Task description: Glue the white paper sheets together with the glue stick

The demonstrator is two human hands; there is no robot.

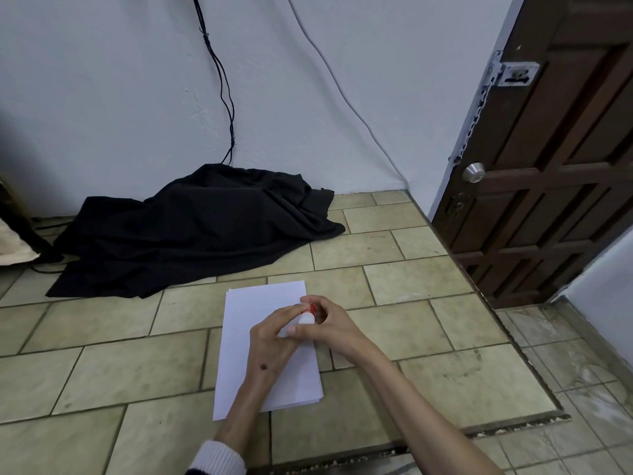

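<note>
two hands meet over the paper: the left hand (274,337) and the right hand (325,320), both curled round one glue stick (307,315), so each grip is narrow and holding that stick. the left grip takes the white body, the right grip pinches the red end farther from the person; whether that end is a cap i cannot tell. directly under both grips lies one stack of white paper sheets (253,303) flat on the tiled floor (137,371); near the person's side, edges of at least two or three sheets show fanned out, the exact count unclear. beyond the grips, towards the wall, sits one heap of black cloth (191,228), with two dark cables (222,80) running down the wall into it and one white cable (342,94) to the right of those. far right of the grips stands one brown door (565,166) with one round knob (473,172) and one chain latch (476,111)
</note>
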